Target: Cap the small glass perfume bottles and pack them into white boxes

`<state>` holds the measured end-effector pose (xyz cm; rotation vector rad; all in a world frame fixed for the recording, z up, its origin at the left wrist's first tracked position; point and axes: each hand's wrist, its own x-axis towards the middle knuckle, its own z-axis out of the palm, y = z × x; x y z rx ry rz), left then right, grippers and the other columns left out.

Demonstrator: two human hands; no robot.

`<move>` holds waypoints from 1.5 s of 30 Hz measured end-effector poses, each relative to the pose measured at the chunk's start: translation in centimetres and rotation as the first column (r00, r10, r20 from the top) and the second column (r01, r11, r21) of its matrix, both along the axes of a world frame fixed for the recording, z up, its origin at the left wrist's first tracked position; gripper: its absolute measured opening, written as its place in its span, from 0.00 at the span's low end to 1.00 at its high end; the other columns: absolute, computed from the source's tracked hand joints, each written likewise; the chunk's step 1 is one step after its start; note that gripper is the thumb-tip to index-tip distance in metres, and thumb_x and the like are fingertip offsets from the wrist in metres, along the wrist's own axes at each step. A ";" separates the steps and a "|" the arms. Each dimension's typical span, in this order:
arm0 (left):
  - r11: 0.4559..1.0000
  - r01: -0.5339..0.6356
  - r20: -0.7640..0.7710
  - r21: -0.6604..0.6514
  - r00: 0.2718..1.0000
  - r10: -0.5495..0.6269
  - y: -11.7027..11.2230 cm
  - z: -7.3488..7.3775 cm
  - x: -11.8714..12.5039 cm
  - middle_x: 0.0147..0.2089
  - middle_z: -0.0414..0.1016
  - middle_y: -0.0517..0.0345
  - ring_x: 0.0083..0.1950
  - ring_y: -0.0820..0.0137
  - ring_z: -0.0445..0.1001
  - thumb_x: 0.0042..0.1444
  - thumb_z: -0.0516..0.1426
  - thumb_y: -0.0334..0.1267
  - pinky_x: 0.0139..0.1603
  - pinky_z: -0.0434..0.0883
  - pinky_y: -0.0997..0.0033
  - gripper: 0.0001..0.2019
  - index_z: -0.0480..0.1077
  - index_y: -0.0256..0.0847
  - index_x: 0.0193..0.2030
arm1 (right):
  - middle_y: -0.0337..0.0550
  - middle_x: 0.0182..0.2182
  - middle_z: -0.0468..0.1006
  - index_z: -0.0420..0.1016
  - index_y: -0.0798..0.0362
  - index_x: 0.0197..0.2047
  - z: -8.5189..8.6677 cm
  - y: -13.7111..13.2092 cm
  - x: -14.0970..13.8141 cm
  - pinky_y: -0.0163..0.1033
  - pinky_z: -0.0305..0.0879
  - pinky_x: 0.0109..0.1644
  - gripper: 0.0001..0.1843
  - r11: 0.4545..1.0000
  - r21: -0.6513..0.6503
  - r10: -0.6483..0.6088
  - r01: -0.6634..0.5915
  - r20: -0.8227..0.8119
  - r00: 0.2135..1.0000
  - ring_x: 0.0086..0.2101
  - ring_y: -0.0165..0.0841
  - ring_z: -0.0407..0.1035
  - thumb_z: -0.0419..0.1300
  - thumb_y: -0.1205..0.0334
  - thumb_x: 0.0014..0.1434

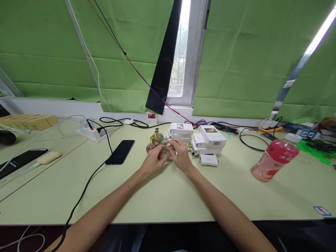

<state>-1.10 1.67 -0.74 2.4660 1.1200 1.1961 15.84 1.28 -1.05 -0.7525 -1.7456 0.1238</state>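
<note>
A small clear glass bottle (168,149) stands on the counter (162,189), enclosed by both hands. The left hand (153,161) and right hand (180,154) each have a grip clenched around it, probably working at its cap. Beside it stand two gold-capped bottles (154,140) and stacked white boxes (207,140). A steady twist seems needed next.

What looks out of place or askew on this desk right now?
The pink bottle right of the hands appears tilted, though lens distortion may cause that. Both hands close around a small glass bottle; the white boxes behind sit loosely stacked. Nothing looks spilled.
</note>
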 end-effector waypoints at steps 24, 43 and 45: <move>1.000 0.016 0.014 -0.024 1.000 -0.016 0.0 0.0 0.1 0.26 0.66 0.65 0.27 0.72 0.64 0.62 0.59 0.40 0.31 0.60 0.72 0.12 0.72 0.37 0.50 | 0.45 0.36 0.75 0.73 0.51 0.37 -0.5 0.7 -0.3 0.43 0.66 0.46 0.09 0.996 -0.078 -0.054 0.052 -0.016 0.998 0.41 0.39 0.68 0.54 0.65 0.69; 1.000 0.015 0.017 -0.014 1.000 -0.015 -0.2 0.2 0.1 0.27 0.67 0.64 0.27 0.73 0.64 0.61 0.58 0.38 0.30 0.61 0.73 0.11 0.72 0.37 0.48 | 0.41 0.31 0.69 0.61 0.48 0.31 -0.1 1.0 -0.5 0.41 0.62 0.42 0.12 0.989 -0.053 -0.132 0.135 0.055 0.990 0.37 0.38 0.64 0.55 0.63 0.67; 1.000 0.014 0.017 -0.016 1.000 -0.013 -0.2 0.2 0.1 0.27 0.68 0.63 0.27 0.73 0.64 0.60 0.58 0.38 0.30 0.62 0.73 0.11 0.72 0.37 0.48 | 0.41 0.31 0.68 0.60 0.48 0.30 0.0 1.0 -0.6 0.41 0.62 0.41 0.12 0.987 -0.059 -0.143 0.146 0.061 0.988 0.36 0.37 0.63 0.55 0.63 0.67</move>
